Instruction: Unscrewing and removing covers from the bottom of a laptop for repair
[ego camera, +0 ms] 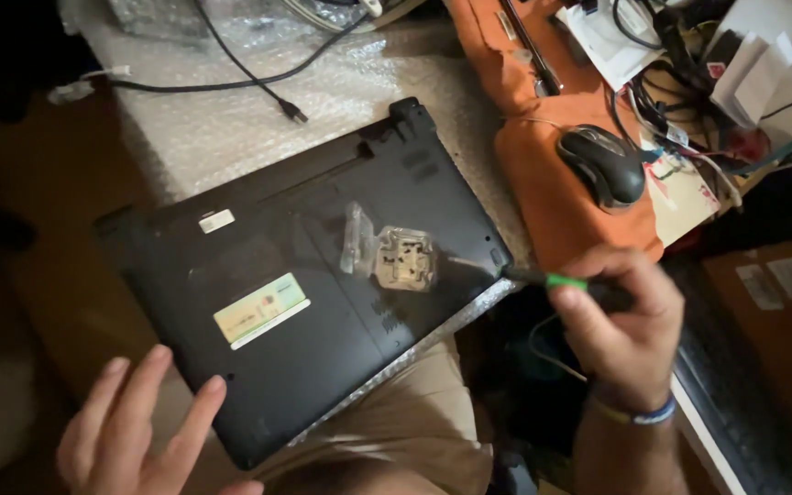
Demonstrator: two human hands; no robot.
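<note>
Your right hand (623, 316) is closed around a green-and-black screwdriver (543, 279), its tip resting on the upturned black laptop (304, 302) near that laptop's right edge, just beside a small clear plastic bag (394, 255) lying on it. Your left hand (144, 431) hovers open, fingers spread, at the laptop's near corner.

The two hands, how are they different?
The right hand is curled shut around a black and green screwdriver, while the left hand is open with fingers spread and holds nothing. The right hand is by the upside-down black laptop's right edge; the left hovers at its lower-left corner. Both are bare.
</note>
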